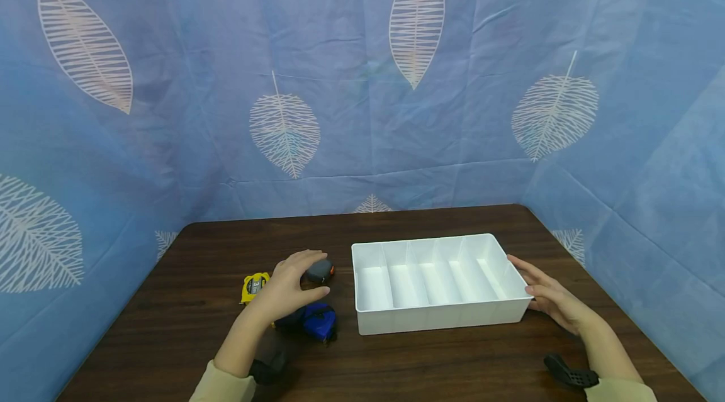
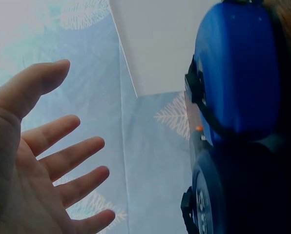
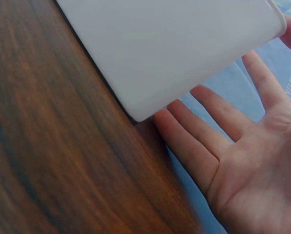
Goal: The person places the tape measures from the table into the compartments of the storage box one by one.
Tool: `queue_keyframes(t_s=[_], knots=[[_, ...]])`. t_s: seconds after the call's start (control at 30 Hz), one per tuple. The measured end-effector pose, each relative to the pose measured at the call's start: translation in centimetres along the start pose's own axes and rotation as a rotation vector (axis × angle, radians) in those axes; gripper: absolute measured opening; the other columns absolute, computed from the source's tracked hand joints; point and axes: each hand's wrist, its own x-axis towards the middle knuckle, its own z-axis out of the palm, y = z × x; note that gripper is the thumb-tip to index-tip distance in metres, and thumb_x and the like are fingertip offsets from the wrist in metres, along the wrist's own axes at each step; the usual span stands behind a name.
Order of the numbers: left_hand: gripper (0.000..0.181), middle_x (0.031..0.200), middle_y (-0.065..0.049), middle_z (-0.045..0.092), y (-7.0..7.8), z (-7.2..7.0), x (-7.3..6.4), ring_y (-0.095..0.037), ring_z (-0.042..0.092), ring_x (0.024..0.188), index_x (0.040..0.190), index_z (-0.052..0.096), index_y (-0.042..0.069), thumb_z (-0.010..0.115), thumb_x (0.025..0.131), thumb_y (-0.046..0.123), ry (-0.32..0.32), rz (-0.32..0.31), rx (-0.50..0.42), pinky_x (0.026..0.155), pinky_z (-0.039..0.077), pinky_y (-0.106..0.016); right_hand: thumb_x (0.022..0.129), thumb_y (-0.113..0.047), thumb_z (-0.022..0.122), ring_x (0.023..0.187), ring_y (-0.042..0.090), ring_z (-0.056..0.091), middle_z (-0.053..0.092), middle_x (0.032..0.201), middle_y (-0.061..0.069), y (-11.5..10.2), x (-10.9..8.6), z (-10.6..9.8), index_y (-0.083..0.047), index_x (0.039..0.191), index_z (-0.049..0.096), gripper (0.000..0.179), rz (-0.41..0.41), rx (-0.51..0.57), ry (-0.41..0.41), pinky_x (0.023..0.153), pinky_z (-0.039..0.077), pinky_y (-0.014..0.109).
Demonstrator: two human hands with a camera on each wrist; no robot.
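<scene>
My left hand [image 1: 289,289] hovers over several tape measures left of the tray, fingers spread and nothing in it. A yellow tape measure [image 1: 253,287] lies on its left, a dark grey one with an orange bit [image 1: 320,270] past its fingertips. Nearer me are a blue tape measure [image 1: 320,321] and a black one [image 1: 290,319], partly hidden by the hand; both loom large in the left wrist view. At the white divided tray [image 1: 442,320], my right hand [image 1: 552,298] touches the right end with extended fingers, its thumb by the rim. The tray's compartments hold nothing.
Everything stands on a dark wooden table [image 1: 430,367]. Blue curtains [image 1: 340,138] with white leaf prints enclose its back and sides. Black straps [image 1: 569,372] circle both wrists, below light sleeves.
</scene>
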Motion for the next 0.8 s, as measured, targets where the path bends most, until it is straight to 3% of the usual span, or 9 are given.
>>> queue_keyframes(t_s=[0.2, 0.8], knots=[[0.063, 0.146, -0.012, 0.041, -0.6, -0.3, -0.2, -0.038, 0.024, 0.138, 0.138, 0.051, 0.013, 0.074, 0.083, 0.035, 0.023, -0.018, 0.057, 0.101, 0.012, -0.071, 0.097, -0.014, 0.040, 0.118, 0.007, 0.050, 0.035, 0.138, -0.027, -0.1, 0.0, 0.1, -0.016, 0.155, 0.010, 0.066, 0.006, 0.005, 0.002, 0.089, 0.043, 0.044], [0.066, 0.149, -0.015, 0.035, -3.2, -1.7, -1.3, -0.039, 0.018, 0.139, 0.141, 0.048, 0.010, 0.075, 0.084, 0.029, 0.076, -0.053, 0.081, 0.097, 0.008, -0.073, 0.098, -0.015, 0.040, 0.119, 0.007, 0.049, 0.034, 0.139, -0.027, -0.3, 0.0, 0.2, -0.017, 0.155, 0.011, 0.065, 0.002, -0.002, 0.005, 0.088, 0.041, 0.049]])
